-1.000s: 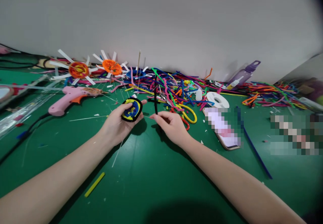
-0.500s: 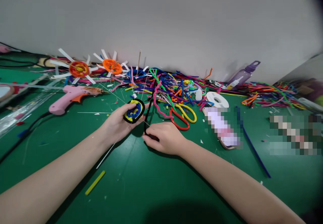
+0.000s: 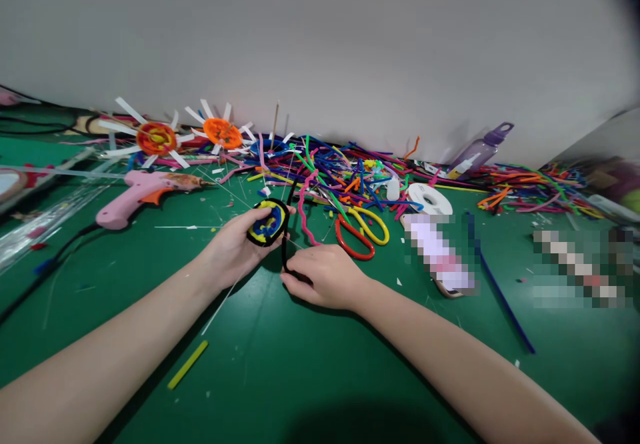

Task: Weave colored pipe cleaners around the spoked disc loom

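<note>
My left hand (image 3: 233,247) is closed around the edge of a small round coil of pipe cleaners (image 3: 269,223), blue and yellow inside with a black rim. Thin white sticks poke out around it. Just to the right, my right hand (image 3: 323,276) pinches a black pipe cleaner (image 3: 285,244), which stands up beside the coil and touches its right edge; whether it joins the rim there I cannot tell. Behind my right hand lie a wavy pink pipe cleaner (image 3: 303,214) and scissors with red and yellow handles (image 3: 356,237).
A pink glue gun (image 3: 125,204) lies at left, near two orange discs (image 3: 223,133) with white strips. Loose pipe cleaners (image 3: 345,157) are heaped along the wall. At right are a ribbon spool (image 3: 440,203), a phone (image 3: 440,257), a purple bottle (image 3: 480,151) and a blue pipe cleaner (image 3: 505,304).
The black pipe cleaner in my right hand has swung closer to the coil's right edge. The wavy pink one has shifted left. My left hand has turned the coil slightly.
</note>
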